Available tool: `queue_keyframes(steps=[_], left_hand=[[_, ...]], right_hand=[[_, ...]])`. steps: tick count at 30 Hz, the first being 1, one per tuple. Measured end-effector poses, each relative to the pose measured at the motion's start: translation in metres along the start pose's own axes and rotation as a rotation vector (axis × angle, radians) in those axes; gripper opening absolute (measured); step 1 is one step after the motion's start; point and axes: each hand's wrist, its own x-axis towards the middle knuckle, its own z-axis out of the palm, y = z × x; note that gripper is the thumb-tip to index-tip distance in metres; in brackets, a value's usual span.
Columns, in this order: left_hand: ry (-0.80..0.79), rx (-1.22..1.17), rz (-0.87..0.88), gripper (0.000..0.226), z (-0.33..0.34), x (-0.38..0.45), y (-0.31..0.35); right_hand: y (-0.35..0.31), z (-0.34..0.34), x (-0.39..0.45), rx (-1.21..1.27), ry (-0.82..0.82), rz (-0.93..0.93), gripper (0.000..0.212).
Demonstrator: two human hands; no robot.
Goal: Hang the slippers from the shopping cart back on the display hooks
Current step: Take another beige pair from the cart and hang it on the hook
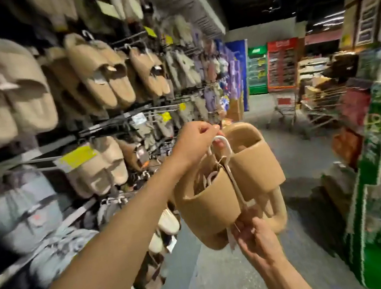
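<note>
L hand (195,141) fingers curled, pinching top of white plastic hanger hook (222,142). R hand (253,232) pinches hanger's lower end. Pair of tan foam slide slippers (230,183) hangs btwn hands, just beside rack of hung slippers (99,71).

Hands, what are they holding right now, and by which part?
A tan slipper pair on a white hanger: left hand pinches the hook top, right hand pinches the hanger's lower end.

Matt tan foam-like slippers (230,183) on a glossy white plastic hanger (224,144).
</note>
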Motion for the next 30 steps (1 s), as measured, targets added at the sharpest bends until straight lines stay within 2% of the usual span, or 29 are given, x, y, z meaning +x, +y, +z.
queue_keyframes(steps=[2,5,7,10,12,13,18,24,30], left_hand=[[0.072,0.112,-0.086,0.035,-0.037,-0.024,-0.023],[0.115,0.305,-0.228,0.032,-0.090,-0.058,-0.051],[0.165,0.369,-0.288,0.028,-0.121,-0.080,-0.064],[0.217,0.475,-0.351,0.021,-0.167,-0.117,-0.071],[0.245,0.519,-0.377,0.019,-0.194,-0.143,-0.075],[0.262,0.541,-0.393,0.019,-0.207,-0.156,-0.077],[0.264,0.558,-0.500,0.021,-0.252,-0.208,-0.108],[0.277,0.529,-0.599,0.017,-0.296,-0.259,-0.144],[0.404,0.516,-0.683,0.010,-0.338,-0.322,-0.161]], right_hand=[[0.037,0.029,-0.016,-0.112,-0.149,0.089,0.030],[0.094,0.047,-0.028,-0.302,-0.257,0.179,0.036],[0.127,0.060,-0.039,-0.348,-0.354,0.277,0.024],[0.178,0.077,-0.050,-0.482,-0.486,0.371,0.041],[0.212,0.088,-0.063,-0.549,-0.553,0.416,0.026],[0.228,0.093,-0.071,-0.568,-0.562,0.438,0.020],[0.292,0.106,-0.104,-0.506,-0.544,0.613,0.020],[0.335,0.109,-0.130,-0.450,-0.571,0.721,0.023],[0.375,0.121,-0.154,-0.474,-0.624,0.729,0.028]])
